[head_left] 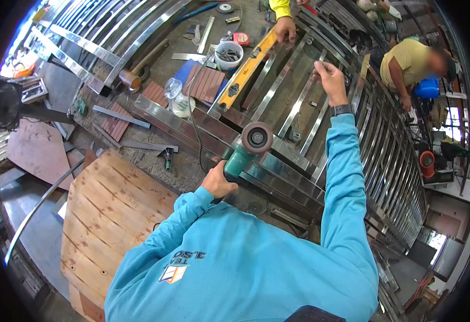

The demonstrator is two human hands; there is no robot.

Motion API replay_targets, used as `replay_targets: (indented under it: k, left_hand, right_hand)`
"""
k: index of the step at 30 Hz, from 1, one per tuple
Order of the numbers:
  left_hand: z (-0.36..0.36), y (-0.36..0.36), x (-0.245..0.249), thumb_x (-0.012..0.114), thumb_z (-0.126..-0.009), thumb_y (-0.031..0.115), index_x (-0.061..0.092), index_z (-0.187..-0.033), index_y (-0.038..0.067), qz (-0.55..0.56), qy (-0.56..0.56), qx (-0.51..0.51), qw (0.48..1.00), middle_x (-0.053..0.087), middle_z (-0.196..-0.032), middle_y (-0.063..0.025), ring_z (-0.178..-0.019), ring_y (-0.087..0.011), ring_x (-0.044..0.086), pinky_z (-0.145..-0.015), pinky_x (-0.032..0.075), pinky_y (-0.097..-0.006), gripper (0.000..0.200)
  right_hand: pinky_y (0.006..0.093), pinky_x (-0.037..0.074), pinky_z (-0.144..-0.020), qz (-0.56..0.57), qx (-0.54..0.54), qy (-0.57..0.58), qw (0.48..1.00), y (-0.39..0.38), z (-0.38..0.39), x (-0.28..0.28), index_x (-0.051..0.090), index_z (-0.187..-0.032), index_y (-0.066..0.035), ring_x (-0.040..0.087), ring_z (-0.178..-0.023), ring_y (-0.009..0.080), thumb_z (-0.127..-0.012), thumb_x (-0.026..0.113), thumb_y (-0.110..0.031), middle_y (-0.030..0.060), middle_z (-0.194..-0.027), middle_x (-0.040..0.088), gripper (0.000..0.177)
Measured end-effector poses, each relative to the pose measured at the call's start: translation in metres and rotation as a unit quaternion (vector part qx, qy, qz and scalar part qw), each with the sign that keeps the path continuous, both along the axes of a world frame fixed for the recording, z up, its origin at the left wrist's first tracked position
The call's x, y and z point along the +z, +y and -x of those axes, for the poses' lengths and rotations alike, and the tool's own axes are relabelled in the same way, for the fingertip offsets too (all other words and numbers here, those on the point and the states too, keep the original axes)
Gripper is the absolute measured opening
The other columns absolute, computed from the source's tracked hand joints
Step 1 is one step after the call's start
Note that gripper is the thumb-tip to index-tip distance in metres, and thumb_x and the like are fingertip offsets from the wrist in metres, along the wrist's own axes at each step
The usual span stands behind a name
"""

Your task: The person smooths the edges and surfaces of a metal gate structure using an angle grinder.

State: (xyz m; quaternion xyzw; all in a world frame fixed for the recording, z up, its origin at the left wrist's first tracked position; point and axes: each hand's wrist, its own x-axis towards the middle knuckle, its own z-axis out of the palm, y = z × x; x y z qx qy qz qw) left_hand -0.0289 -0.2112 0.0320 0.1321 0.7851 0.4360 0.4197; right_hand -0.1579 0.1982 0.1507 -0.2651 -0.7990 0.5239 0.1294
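Note:
My left hand point(219, 180) is wrapped round the body of a green angle grinder point(238, 162). The grinder's round brown disc point(257, 138) faces up, over the near edge of a shiny metal-tube frame point(283, 180). My right hand point(331, 81) is raised above the frame's bars, thumb and fingers drawn together; whether anything small is between them is not visible. A yellow spirit level point(248, 70) lies across the frame, with another person's hand point(285, 29) in a yellow sleeve at its far end.
A white bucket of small metal pieces point(228, 56), a red tape measure point(241, 38) and a clear plastic jar point(178, 99) stand beyond the frame. A wooden board point(114, 214) is at left. Another person point(409, 67) bends at right beside metal railings point(390, 177). The grinder's cable point(194, 121) runs away from me.

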Motion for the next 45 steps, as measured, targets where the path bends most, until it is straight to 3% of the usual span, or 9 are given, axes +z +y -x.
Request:
replay_targets:
  k: [6,10,12,14,17,25,31,42,45]
  left_hand:
    - [0.001,-0.002,0.004,0.079,-0.064,0.022,0.048,-0.133,-0.001,-0.001,0.004,-0.004,1.000,0.067,-0.109,-0.0274,-0.104,-0.0418,0.066,-0.091,0.052,-0.0463,0.079]
    - [0.003,-0.001,0.010,0.079,-0.064,0.021,0.050,-0.130,-0.002,-0.019,0.028,0.007,0.999,0.067,-0.108,-0.0278,-0.103,-0.0435,0.066,-0.090,0.051,-0.0470,0.075]
    - [0.003,0.001,0.011,0.079,-0.064,0.020,0.050,-0.130,-0.002,-0.018,0.045,0.014,0.999,0.067,-0.107,-0.0278,-0.104,-0.0428,0.066,-0.091,0.051,-0.0463,0.075]
    - [0.002,0.002,0.014,0.079,-0.063,0.018,0.051,-0.127,-0.003,-0.012,0.034,0.012,0.999,0.068,-0.104,-0.0261,-0.099,-0.0396,0.067,-0.089,0.051,-0.0445,0.072]
    - [0.004,0.006,0.020,0.075,-0.061,0.012,0.055,-0.116,-0.004,-0.030,0.004,0.035,0.999,0.062,-0.091,-0.0151,-0.083,-0.0259,0.058,-0.081,0.050,-0.0384,0.061]
    - [0.006,0.007,0.023,0.075,-0.060,0.012,0.056,-0.115,-0.003,0.016,0.009,0.014,1.000,0.061,-0.090,-0.0123,-0.082,-0.0231,0.057,-0.080,0.049,-0.0363,0.060]
    - [0.005,0.009,0.023,0.073,-0.060,0.010,0.056,-0.114,-0.002,0.022,0.017,0.012,1.000,0.061,-0.087,-0.0111,-0.078,-0.0229,0.056,-0.077,0.049,-0.0359,0.058]
    - [0.006,0.008,0.021,0.071,-0.062,0.007,0.056,-0.110,-0.001,0.027,-0.003,0.018,0.999,0.060,-0.085,-0.0095,-0.075,-0.0196,0.055,-0.073,0.049,-0.0337,0.051]
    - [0.007,0.009,0.024,0.071,-0.062,0.007,0.056,-0.110,-0.002,0.034,-0.010,0.022,0.999,0.061,-0.086,-0.0089,-0.076,-0.0193,0.055,-0.074,0.049,-0.0331,0.051]
  right_hand:
    - [0.0240,0.050,-0.066,-0.005,-0.053,-0.014,0.998,0.033,-0.022,-0.012,0.072,-0.104,0.000,0.065,-0.074,0.0100,-0.090,0.075,-0.030,0.0020,-0.084,0.070,0.034]
    - [0.0272,0.049,-0.066,0.012,-0.104,-0.083,0.991,0.063,-0.045,-0.040,0.071,-0.108,-0.007,0.067,-0.081,0.0118,-0.091,0.073,-0.039,0.0006,-0.090,0.071,0.037]
    - [0.0241,0.047,-0.061,0.044,-0.152,-0.056,0.986,0.075,-0.062,-0.059,0.072,-0.103,-0.002,0.066,-0.073,0.0110,-0.087,0.076,-0.033,0.0033,-0.085,0.070,0.036]
    - [0.0250,0.049,-0.063,0.049,-0.162,-0.068,0.983,0.088,-0.083,-0.080,0.072,-0.104,-0.003,0.066,-0.073,0.0109,-0.087,0.076,-0.032,0.0031,-0.087,0.071,0.034]
    - [0.0249,0.049,-0.064,0.077,-0.181,-0.091,0.976,0.089,-0.114,-0.102,0.071,-0.105,-0.003,0.066,-0.074,0.0108,-0.087,0.076,-0.032,0.0022,-0.087,0.071,0.034]
    - [0.0228,0.048,-0.071,0.105,-0.183,-0.108,0.972,0.037,-0.207,-0.142,0.066,-0.119,-0.004,0.068,-0.085,0.0099,-0.091,0.073,-0.026,0.0016,-0.099,0.072,0.036]
    - [0.0247,0.051,-0.079,0.103,-0.232,-0.077,0.964,-0.024,-0.256,-0.132,0.062,-0.124,0.003,0.066,-0.088,0.0102,-0.093,0.072,-0.020,0.0061,-0.098,0.071,0.039]
    - [0.0283,0.054,-0.083,0.048,-0.286,-0.059,0.955,-0.077,-0.297,-0.094,0.063,-0.121,0.004,0.066,-0.094,0.0149,-0.093,0.073,-0.018,0.0104,-0.101,0.068,0.037]
    - [0.0307,0.054,-0.084,0.091,-0.300,-0.029,0.949,-0.088,-0.295,-0.086,0.064,-0.120,0.003,0.067,-0.092,0.0159,-0.093,0.073,-0.020,0.0113,-0.101,0.069,0.037]
